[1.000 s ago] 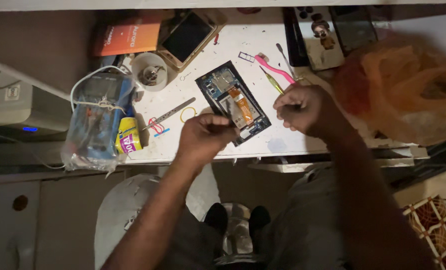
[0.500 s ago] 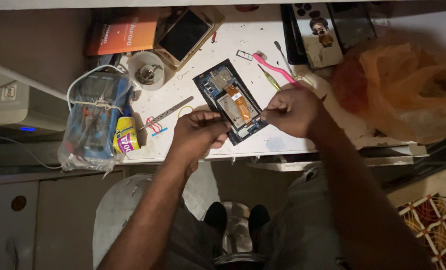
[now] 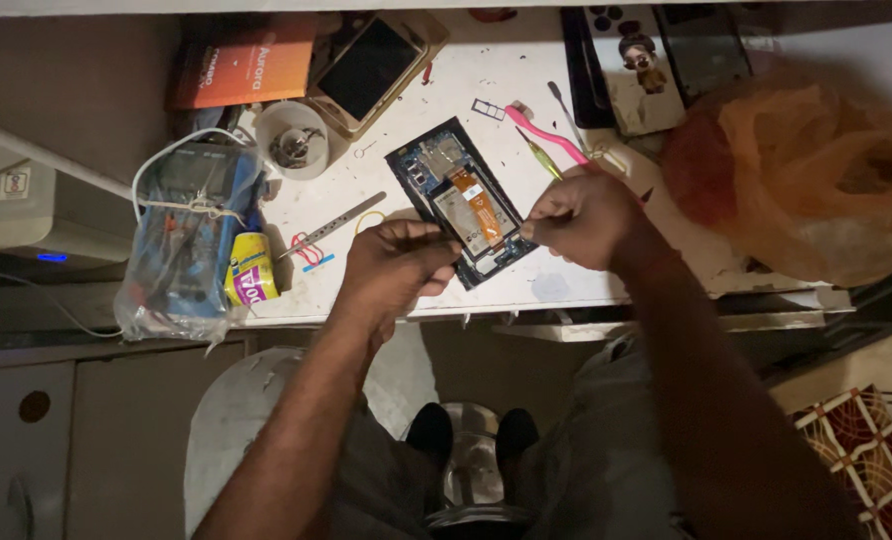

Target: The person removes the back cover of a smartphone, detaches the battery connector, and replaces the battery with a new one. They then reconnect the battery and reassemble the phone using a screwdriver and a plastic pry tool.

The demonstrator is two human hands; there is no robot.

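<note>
An opened phone (image 3: 446,190), back cover off, lies at a slant on the white worktop (image 3: 566,290), with an orange flex cable and metal shielding showing inside. My left hand (image 3: 391,268) rests at its lower left edge, fingers curled with a thin tool pinched between them. My right hand (image 3: 584,215) is at the phone's lower right edge, fingertips pinched on the frame or a small part there. Exactly what the right fingertips hold is too small to tell.
A pink toothbrush (image 3: 546,132), tweezers, a metal pry tool (image 3: 341,222), a round dish (image 3: 291,140), another phone (image 3: 371,68), an orange booklet (image 3: 246,70), a bagged multimeter (image 3: 188,240), a yellow tube (image 3: 251,270) and an orange plastic bag (image 3: 816,170) lie around.
My right hand has moved left from the table's right side onto the phone's lower right edge. My left hand has shifted slightly toward the phone's lower left corner.
</note>
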